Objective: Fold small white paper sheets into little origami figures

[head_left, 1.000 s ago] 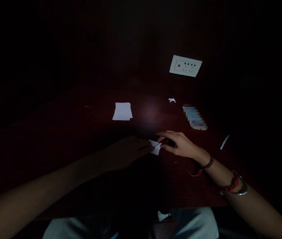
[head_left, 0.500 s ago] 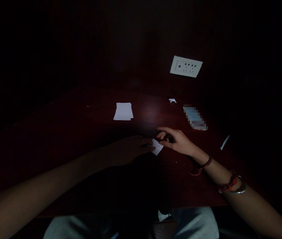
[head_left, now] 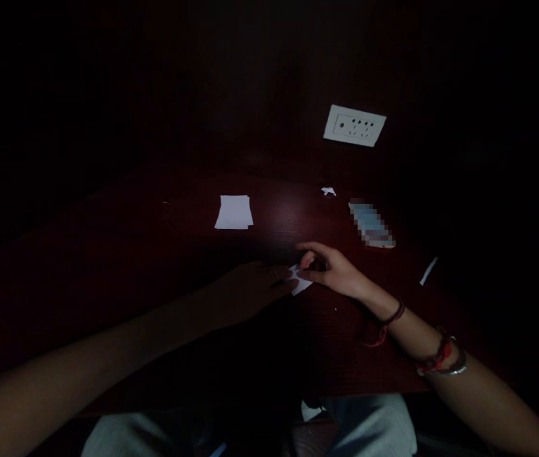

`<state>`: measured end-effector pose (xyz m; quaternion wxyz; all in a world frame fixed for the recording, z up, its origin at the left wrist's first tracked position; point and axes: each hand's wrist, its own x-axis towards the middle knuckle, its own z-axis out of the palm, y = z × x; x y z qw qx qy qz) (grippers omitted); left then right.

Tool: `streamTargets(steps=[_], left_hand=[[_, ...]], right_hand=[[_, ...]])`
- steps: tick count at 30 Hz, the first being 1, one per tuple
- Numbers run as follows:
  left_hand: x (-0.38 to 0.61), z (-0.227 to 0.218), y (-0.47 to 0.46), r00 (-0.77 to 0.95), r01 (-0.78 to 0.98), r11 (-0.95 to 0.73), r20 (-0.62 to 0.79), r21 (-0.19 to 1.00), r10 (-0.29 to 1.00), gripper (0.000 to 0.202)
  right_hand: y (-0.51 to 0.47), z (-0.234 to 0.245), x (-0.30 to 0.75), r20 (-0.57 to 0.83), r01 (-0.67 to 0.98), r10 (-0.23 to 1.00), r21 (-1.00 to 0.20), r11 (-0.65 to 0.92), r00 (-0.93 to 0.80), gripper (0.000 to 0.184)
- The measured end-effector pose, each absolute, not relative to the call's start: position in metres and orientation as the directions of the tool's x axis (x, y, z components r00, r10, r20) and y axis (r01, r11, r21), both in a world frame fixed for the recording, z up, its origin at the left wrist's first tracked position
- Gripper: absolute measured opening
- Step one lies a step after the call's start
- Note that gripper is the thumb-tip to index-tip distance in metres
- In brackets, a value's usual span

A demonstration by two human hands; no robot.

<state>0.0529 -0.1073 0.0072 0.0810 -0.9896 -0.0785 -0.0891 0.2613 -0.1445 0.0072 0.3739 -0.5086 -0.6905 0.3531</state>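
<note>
A small white piece of paper (head_left: 299, 281) lies on the dark red table (head_left: 155, 254), between my two hands. My left hand (head_left: 245, 292) rests in shadow with its fingertips pressed on the paper's left edge. My right hand (head_left: 329, 266) pinches the paper's upper right part between thumb and curled fingers. Threads and a metal bangle circle my right wrist and forearm. The paper looks partly folded, but the dim light hides the details.
A small stack of white paper squares (head_left: 234, 212) lies further back on the table. A tiny paper scrap (head_left: 329, 191), a phone (head_left: 371, 225) and a thin paper strip (head_left: 428, 271) lie to the right. A white wall socket (head_left: 354, 125) sits behind.
My right hand has crept slightly up and left over the paper, its fingers curling tighter on it. The left hand stays pressed on the paper's left edge.
</note>
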Motion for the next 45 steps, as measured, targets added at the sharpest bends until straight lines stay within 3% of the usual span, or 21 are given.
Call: streamTargets(steps=[8,21,36,45], left_hand=[[0.052,0.007,-0.105,0.979,0.162,-0.976,0.145,-0.147,0.141,0.045],[0.044,0.004,-0.088,0.984,0.077,-0.997,0.161,-0.013,0.074,0.056],[0.045,0.007,-0.091,0.985,0.087,-0.996,0.15,0.013,0.088,0.057],[0.049,0.004,-0.094,0.98,0.162,-0.987,0.115,0.025,0.164,0.056]], right_hand=[[-0.145,0.006,0.262,0.252,0.505,0.933,-0.788,0.352,-0.257,0.047],[-0.159,0.019,0.274,0.291,0.618,0.845,-0.581,0.529,-0.449,0.04],[-0.16,0.023,0.274,0.28,0.623,0.794,-0.502,0.6,-0.539,0.038],[-0.159,0.021,0.274,0.278,0.631,0.791,-0.485,0.605,-0.545,0.039]])
